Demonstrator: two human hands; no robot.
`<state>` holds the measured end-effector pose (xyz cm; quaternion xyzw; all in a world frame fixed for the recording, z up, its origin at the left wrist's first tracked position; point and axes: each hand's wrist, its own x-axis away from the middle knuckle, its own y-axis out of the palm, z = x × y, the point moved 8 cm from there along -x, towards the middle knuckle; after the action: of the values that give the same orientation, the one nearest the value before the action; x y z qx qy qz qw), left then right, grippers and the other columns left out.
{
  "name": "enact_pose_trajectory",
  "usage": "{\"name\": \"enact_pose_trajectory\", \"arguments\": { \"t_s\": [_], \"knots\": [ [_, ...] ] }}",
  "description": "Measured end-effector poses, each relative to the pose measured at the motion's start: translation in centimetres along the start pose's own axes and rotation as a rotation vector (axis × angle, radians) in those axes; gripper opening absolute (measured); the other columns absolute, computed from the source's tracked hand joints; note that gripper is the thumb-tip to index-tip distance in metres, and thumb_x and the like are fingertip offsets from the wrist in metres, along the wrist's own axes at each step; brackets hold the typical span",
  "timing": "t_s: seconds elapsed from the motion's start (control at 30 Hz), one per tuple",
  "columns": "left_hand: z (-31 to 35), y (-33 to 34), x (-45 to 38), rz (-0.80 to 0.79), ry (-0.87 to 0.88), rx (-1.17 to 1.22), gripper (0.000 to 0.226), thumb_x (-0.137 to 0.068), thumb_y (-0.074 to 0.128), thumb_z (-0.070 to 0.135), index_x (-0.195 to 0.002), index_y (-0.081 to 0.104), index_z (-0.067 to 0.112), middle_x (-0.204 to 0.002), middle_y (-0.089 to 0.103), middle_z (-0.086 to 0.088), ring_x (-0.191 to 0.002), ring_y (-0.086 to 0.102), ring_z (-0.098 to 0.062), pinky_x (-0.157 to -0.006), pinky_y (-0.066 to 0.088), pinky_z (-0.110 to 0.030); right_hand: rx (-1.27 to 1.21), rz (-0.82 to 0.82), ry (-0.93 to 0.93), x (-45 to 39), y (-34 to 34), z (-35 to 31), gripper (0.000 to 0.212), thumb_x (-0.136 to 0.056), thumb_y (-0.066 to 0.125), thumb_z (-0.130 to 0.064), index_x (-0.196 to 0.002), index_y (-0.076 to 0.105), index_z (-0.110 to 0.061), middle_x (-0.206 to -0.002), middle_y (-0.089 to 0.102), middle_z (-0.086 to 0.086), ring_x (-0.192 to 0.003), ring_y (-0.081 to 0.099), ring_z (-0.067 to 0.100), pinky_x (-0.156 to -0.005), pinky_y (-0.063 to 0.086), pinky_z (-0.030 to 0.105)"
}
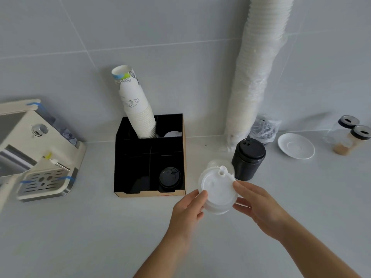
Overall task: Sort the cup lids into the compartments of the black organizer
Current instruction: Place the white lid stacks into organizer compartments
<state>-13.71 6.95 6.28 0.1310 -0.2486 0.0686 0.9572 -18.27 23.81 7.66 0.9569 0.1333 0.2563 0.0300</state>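
Pale counter (80, 237) under grey tiles: I pinch a stack of white lids (217, 192) between my left hand (187, 213) and right hand (259, 207), just off the black organizer (120, 167)'s front right corner, squaring them for a compartment.

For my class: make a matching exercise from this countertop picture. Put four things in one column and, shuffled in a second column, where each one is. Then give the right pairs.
Things
1. white lids
2. black lids
3. printed paper cups
4. white saucer

Places
A. standing in a back compartment of the black organizer
B. on the counter, right of the black lid stack
C. held between the left hand and the right hand
D. in the front right compartment of the organizer

Pairs: 1-C, 2-D, 3-A, 4-B
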Motion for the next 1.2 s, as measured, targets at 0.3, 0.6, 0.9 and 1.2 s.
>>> {"name": "enact_pose_trajectory", "arguments": {
  "t_s": [0.3,0.6,0.9,1.2],
  "knots": [
    [3.8,-5.3,-0.7,0.106,0.039,0.075,0.013,-0.087,0.066,0.034,-0.088,0.078,0.029,-0.105,0.076,0.001,-0.106,0.067,-0.013,-0.096,0.051,-0.031,0.11,-0.07,-0.049,-2.2,6.3,-3.3,0.026,-0.093,0.057,-0.038,-0.114,0.071,-0.03,-0.111,0.076,-0.012,-0.109,0.068,0.008,-0.094,0.048,0.029],
    [8.4,-9.5,-3.0,0.162,0.053,0.15,0.02,-0.088,0.065,0.032,-0.104,0.072,0.022,-0.109,0.075,0.0,-0.102,0.069,-0.012,-0.095,0.052,-0.035,0.209,-0.055,-0.052,-6.2,10.6,-7.0,0.024,-0.09,0.061,-0.047,-0.11,0.069,-0.036,-0.112,0.073,-0.014,-0.114,0.062,0.012,-0.107,0.045,0.041],
    [14.1,-10.7,-8.3,0.095,-0.05,0.141,0.031,-0.085,0.065,0.042,-0.11,0.066,0.025,-0.114,0.07,-0.008,-0.108,0.066,-0.023,-0.095,0.052,-0.052,0.284,-0.09,0.007,-11.9,12.0,-12.8,0.053,-0.086,0.06,-0.059,-0.122,0.057,-0.02,-0.121,0.065,-0.001,-0.11,0.065,0.025,-0.098,0.051,0.044],
    [17.7,-10.1,-13.9,0.084,-0.082,0.073,0.081,-0.07,0.067,0.068,-0.134,0.053,0.022,-0.128,0.06,-0.008,-0.115,0.059,-0.023,-0.091,0.052,-0.036,0.146,-0.015,0.001,-17.4,11.8,-16.6,0.026,-0.09,0.061,-0.042,-0.107,0.064,-0.023,-0.109,0.066,0.014,-0.095,0.067,0.032,-0.096,0.054,0.045]
  ]
}}
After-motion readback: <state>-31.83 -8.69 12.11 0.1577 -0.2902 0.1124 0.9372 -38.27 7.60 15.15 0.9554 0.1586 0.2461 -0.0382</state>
